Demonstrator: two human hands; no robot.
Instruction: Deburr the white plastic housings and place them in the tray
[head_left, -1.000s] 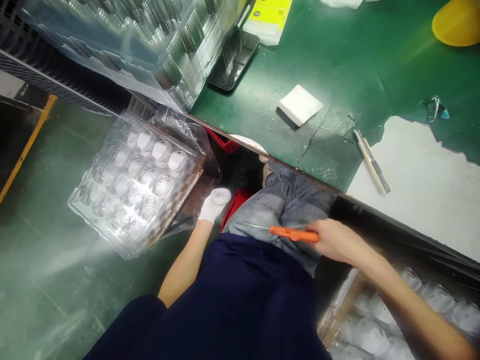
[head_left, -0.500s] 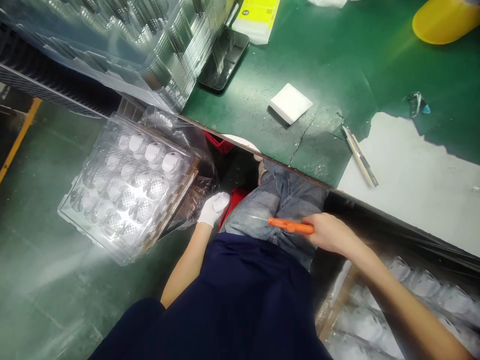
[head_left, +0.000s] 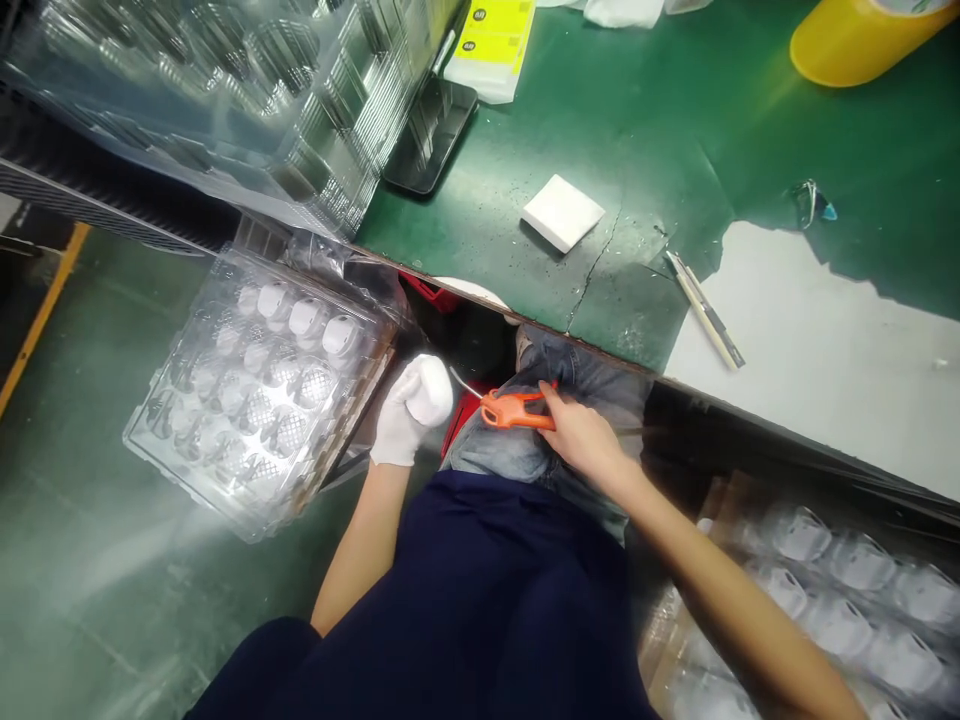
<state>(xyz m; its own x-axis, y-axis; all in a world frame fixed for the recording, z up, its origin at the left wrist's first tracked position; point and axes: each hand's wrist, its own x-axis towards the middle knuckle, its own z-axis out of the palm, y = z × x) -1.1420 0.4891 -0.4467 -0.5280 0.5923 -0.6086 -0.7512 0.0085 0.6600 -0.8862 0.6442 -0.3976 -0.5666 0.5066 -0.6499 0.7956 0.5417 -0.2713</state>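
My left hand (head_left: 401,410), in a white glove, is closed around a small rounded white part (head_left: 435,385) above the floor left of my lap. My bare right hand (head_left: 585,430) grips an orange tool (head_left: 510,409) with a split handle and a thin, curved metal tip. The tip points left and lies close to the white part; whether they touch I cannot tell. Beside my left hand stands a clear plastic tray (head_left: 247,400) on a stack, with three white parts plainly seen in its far row. Another tray (head_left: 832,600) of several white parts lies lower right.
The green bench (head_left: 637,130) runs across the front, its edge just beyond my knees. On it are stacked clear trays (head_left: 322,150), a black tray (head_left: 431,140), a white pad (head_left: 562,213), a utility knife (head_left: 705,310), a white sheet (head_left: 825,360) and a yellow roll (head_left: 862,45).
My left hand has lifted and turned with the white part. My right hand has moved left and slightly up, bringing the orange tool's tip near that part.
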